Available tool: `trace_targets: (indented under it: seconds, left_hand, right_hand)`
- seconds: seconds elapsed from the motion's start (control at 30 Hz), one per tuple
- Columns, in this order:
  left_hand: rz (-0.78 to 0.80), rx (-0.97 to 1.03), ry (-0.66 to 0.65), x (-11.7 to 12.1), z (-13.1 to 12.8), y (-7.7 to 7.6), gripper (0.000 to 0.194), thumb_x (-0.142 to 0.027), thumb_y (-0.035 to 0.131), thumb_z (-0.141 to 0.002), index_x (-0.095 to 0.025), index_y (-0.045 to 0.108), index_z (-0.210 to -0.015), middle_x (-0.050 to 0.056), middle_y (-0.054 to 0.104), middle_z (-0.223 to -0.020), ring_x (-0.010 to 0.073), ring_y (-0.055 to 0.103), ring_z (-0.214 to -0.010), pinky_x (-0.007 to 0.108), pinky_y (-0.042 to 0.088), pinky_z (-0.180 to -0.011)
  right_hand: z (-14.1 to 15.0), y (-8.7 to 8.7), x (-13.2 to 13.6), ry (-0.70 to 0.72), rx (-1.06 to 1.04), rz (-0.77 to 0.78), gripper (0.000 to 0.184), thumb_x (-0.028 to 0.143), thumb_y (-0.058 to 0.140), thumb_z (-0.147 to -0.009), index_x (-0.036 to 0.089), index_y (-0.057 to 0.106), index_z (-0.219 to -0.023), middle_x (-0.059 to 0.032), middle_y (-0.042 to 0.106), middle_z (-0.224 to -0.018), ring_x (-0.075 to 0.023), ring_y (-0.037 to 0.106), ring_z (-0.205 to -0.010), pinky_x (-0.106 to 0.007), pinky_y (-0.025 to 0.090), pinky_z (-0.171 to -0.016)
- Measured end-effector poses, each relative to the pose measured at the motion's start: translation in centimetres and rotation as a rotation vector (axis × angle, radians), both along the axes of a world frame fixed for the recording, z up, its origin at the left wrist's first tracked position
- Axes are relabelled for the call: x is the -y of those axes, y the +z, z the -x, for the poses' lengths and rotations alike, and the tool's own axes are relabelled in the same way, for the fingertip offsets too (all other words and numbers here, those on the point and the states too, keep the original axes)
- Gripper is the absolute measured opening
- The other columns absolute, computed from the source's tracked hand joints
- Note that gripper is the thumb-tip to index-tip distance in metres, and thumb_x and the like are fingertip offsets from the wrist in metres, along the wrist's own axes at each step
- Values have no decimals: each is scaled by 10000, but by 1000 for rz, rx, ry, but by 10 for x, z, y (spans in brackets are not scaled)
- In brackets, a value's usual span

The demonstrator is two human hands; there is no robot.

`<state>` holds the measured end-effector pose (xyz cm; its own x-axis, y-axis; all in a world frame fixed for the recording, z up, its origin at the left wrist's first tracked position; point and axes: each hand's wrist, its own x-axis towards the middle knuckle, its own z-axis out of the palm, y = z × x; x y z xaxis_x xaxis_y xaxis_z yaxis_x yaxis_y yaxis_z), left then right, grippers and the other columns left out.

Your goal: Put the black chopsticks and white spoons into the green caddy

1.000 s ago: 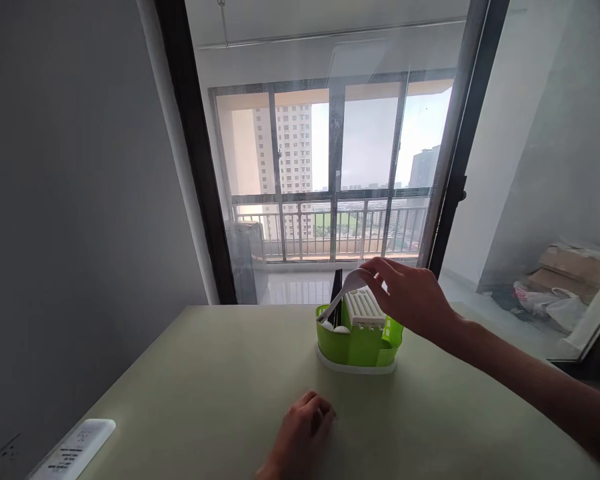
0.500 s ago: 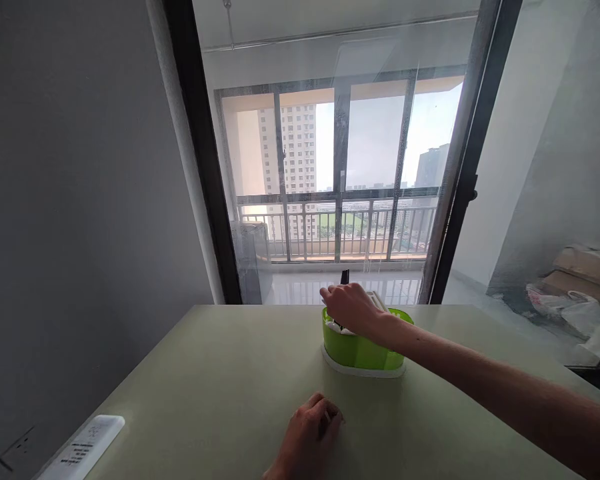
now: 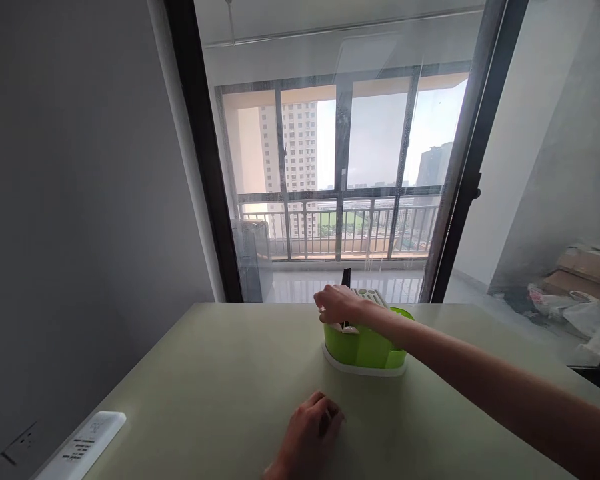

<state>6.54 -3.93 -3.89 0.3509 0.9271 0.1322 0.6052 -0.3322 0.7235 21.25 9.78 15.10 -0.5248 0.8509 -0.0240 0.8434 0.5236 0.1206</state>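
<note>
A green utensil holder (image 3: 365, 350) with a white base stands on the table, near its far edge. My right hand (image 3: 337, 303) is over the holder's left end, fingers curled down at the rim. A bit of something white shows at the fingertips, but the hand hides what it is. Behind the hand a black upright piece (image 3: 347, 277) sticks out of the holder. White slotted parts (image 3: 367, 293) show at the holder's back. Resting on the table in front is my left hand (image 3: 311, 430), its fingers loosely curled in and nothing visible in them.
The pale green tabletop (image 3: 205, 387) reaches to a dark-framed glass door (image 3: 195, 153). A white power strip (image 3: 83, 447) lies at the left edge, beside a grey wall (image 3: 80, 200). Beyond the glass, at right, are cardboard boxes and plastic bags (image 3: 580, 307).
My right hand has shifted slightly left, to the holder's left rim, uncovering more of the white slotted parts behind. The left hand stays where it was.
</note>
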Motion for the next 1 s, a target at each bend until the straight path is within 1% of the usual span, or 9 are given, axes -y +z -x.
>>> trace_targets:
  seconds: [0.1,0.23,0.3,0.4,0.5,0.57,0.8,0.9,1.0]
  left_hand:
    - [-4,-2,7,0,0,-1,216,-284,503,-951,-214,694,-877,45,691,-971,144,620,-755,254,481,-748]
    - [-6,1,11,1,-1,1,215,-269,499,-946,-217,689,-861,37,687,-960,138,613,-733,255,482,-739]
    - [-8,5,8,2,-2,3,207,-273,507,-943,-220,686,-855,36,686,-951,141,620,-736,259,484,-736]
    - [-16,12,9,2,-2,4,216,-283,502,-953,-222,686,-858,41,685,-952,146,622,-738,263,486,-727]
    - [-22,12,4,1,-1,2,211,-288,504,-958,-225,687,-874,44,688,-962,147,622,-745,262,485,-721]
    - [-21,4,5,0,0,0,207,-286,507,-955,-221,689,-880,44,689,-959,145,623,-744,259,484,-721]
    - [-25,-11,2,-2,0,-2,242,-281,486,-956,-217,707,-881,47,692,-959,140,621,-734,255,482,-709]
    - [-9,-3,12,-1,-1,1,236,-283,499,-952,-217,711,-873,54,695,-952,147,628,-734,266,487,-714]
    - [-5,-7,22,1,-2,4,233,-298,507,-952,-220,708,-863,57,695,-955,152,627,-731,275,489,-714]
  right_hand:
    - [-2,-2,-9,3,-17,58,345,370,691,-863,212,748,-1164,-126,760,-1064,-254,719,-936,-286,505,-721]
    - [-5,-7,-18,-2,-43,103,379,485,657,-902,201,766,-1127,-131,764,-1036,-268,708,-978,-305,510,-762]
    - [-7,-9,-19,-5,-60,116,391,511,632,-925,198,765,-1120,-130,763,-1033,-271,704,-995,-314,516,-774]
    - [-8,-10,-20,-10,-82,134,360,483,617,-958,188,750,-1116,-134,749,-1069,-268,693,-1033,-331,534,-816]
    - [-8,-10,-20,-19,-100,152,321,407,621,-984,184,671,-1209,-112,683,-1218,-237,669,-1065,-391,561,-896]
    - [-7,-10,-22,-28,-114,158,343,375,629,-986,188,613,-1274,-91,635,-1292,-225,657,-1080,-436,571,-918]
    - [-6,-11,-25,-44,-153,193,358,374,636,-983,184,600,-1285,-85,629,-1294,-226,657,-1081,-450,573,-916]
    - [-6,-13,-26,-33,-169,206,328,417,586,-1001,196,668,-1229,-99,689,-1228,-228,671,-1076,-385,556,-911]
    - [-7,-16,-26,-35,-185,196,368,461,534,-1001,212,739,-1179,-125,749,-1157,-242,694,-1063,-291,530,-829]
